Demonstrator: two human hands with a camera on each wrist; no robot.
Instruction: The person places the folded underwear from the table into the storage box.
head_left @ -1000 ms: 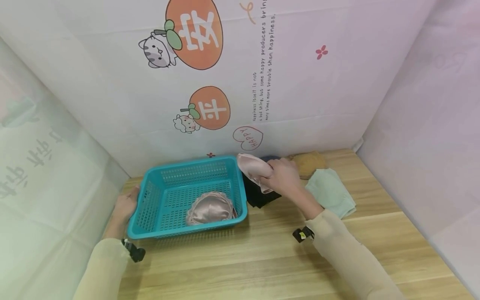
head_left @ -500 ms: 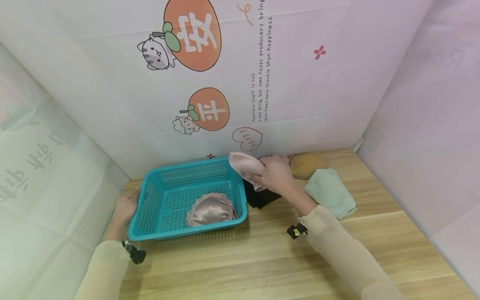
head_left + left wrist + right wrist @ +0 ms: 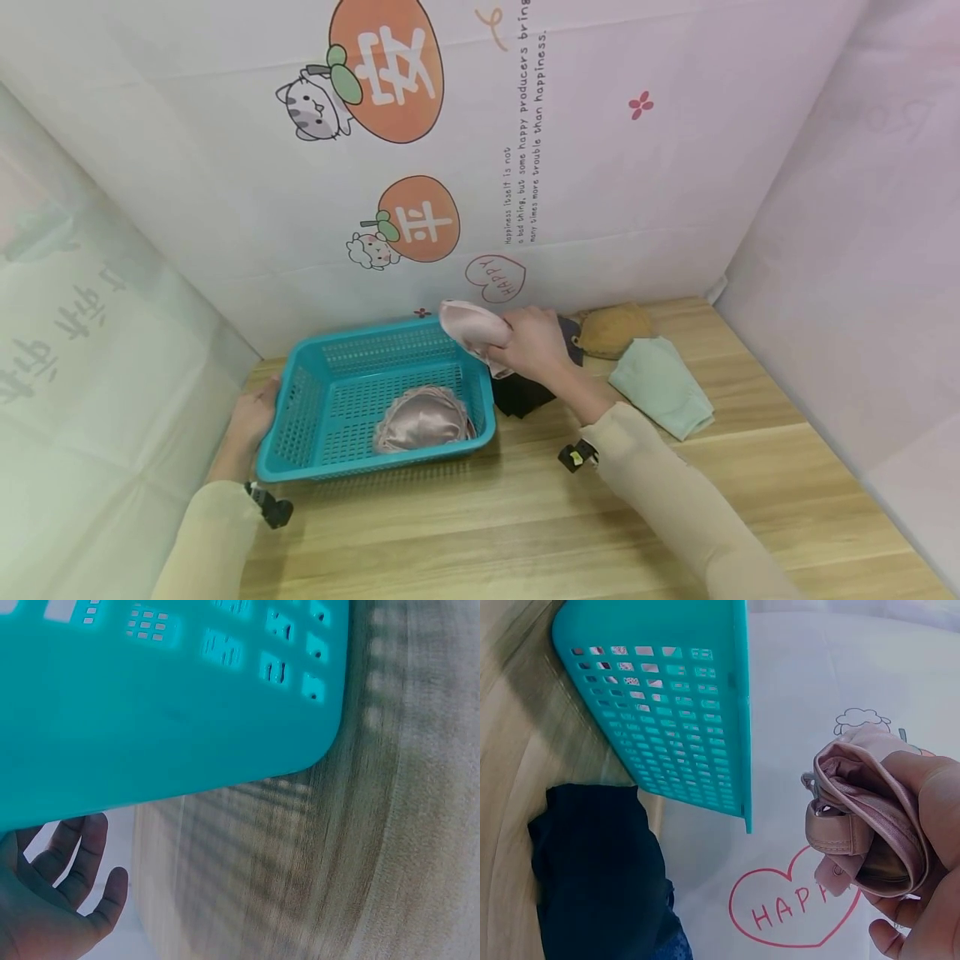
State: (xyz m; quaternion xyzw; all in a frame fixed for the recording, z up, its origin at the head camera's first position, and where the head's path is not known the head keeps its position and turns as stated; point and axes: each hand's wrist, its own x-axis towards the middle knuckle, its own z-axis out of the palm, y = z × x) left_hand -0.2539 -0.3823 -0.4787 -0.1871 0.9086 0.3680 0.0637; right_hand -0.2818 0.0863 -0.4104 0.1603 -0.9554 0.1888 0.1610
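Note:
A folded pink satin bra (image 3: 471,325) is in my right hand (image 3: 534,346), held above the right rim of a teal perforated basket (image 3: 375,332). In the right wrist view the folded bra (image 3: 870,817) shows its strap ring and open edge, pinched between thumb and fingers (image 3: 941,802). Another pink satin bra with lace trim (image 3: 423,421) lies in the basket's front right part. At the basket's left end my left hand (image 3: 251,412) grips the rim. From the left wrist, curled fingers (image 3: 82,859) show under that rim, the thumb hidden.
Right of the basket lies a black and navy folded garment (image 3: 519,397), partly behind my right hand. Further right are a tan garment (image 3: 617,331) and a mint folded cloth (image 3: 662,387). Printed fabric walls (image 3: 585,167) surround the wooden table (image 3: 450,533).
My right hand has moved left with the pink bra, from over the dark garment to the basket's right rim. The left hand and basket stay nearly still.

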